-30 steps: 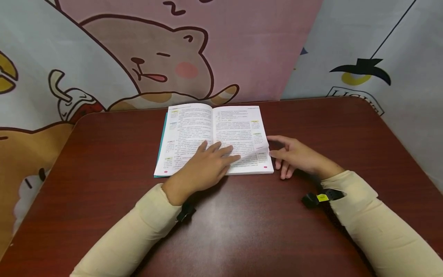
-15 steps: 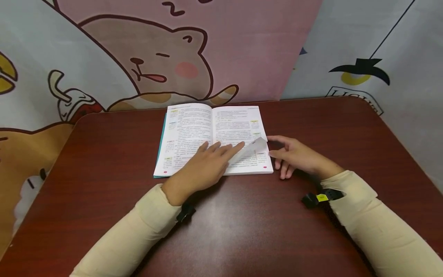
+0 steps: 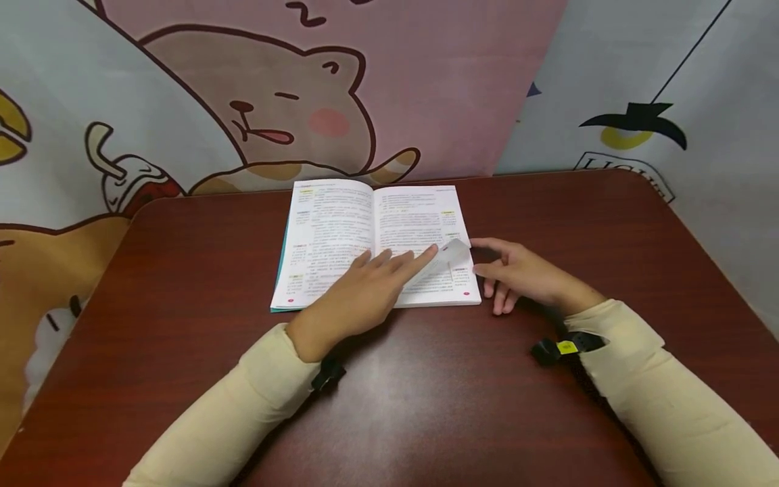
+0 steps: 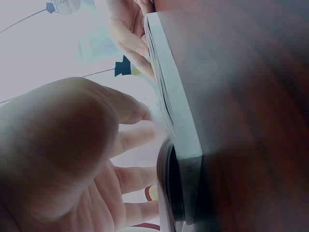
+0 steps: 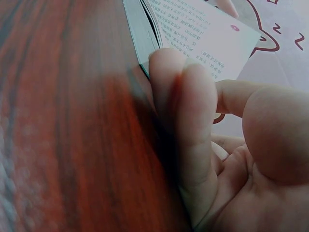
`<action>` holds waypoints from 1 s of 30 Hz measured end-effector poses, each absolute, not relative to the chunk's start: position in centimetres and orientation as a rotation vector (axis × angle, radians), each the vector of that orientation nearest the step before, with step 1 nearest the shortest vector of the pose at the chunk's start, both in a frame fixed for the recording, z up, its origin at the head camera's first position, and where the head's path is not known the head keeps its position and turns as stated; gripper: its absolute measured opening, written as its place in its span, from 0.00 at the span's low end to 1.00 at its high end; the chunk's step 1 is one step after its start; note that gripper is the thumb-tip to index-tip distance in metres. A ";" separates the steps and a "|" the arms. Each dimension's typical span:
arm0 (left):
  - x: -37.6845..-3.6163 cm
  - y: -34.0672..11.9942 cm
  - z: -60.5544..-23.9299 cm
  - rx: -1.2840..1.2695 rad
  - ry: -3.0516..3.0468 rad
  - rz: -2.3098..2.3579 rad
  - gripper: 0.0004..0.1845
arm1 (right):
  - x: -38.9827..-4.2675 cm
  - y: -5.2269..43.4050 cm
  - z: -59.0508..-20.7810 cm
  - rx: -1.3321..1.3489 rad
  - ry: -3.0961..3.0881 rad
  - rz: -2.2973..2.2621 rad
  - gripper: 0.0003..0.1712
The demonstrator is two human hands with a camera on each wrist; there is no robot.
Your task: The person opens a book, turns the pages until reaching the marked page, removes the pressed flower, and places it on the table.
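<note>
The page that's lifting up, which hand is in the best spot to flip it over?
Probably the left hand. Its straight fingers already lie under the lifted page of the open book, so it could sweep it across. The right hand rests beside the book's right edge, fingers relaxed, not holding the page.

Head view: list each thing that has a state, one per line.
Book: open, flat on the table.
Right-hand page: lower corner lifted and curled.
Left hand: fingers straight, resting on the book, fingertip at the lifted page.
Right hand: relaxed at the book's right edge.
</note>
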State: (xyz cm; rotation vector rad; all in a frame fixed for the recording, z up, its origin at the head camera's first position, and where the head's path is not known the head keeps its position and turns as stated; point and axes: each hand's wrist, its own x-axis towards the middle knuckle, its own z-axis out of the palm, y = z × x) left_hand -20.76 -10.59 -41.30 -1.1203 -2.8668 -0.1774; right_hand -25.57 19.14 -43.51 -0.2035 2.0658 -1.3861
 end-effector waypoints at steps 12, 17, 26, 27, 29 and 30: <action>-20.7 -10.5 -41.3 -1.155 -2.846 -0.163 0.41 | -25.7 19.3 -44.0 -0.211 2.075 -1.385 0.39; -20.8 -10.6 -41.4 -1.159 -2.870 -0.103 0.34 | -25.8 19.2 -44.0 -0.196 2.070 -1.386 0.39; -20.8 -10.7 -41.4 -1.117 -2.851 -0.089 0.31 | -25.7 19.0 -43.8 -0.199 2.069 -1.380 0.38; -20.8 -10.7 -41.4 -1.112 -2.846 -0.093 0.30 | -25.7 19.0 -43.8 -0.200 2.070 -1.377 0.38; -20.8 -10.8 -41.4 -1.094 -2.842 -0.100 0.29 | -25.7 18.9 -43.8 -0.193 2.069 -1.374 0.38; -20.8 -10.8 -41.4 -1.081 -2.840 -0.107 0.28 | -25.7 18.9 -43.8 -0.193 2.070 -1.372 0.38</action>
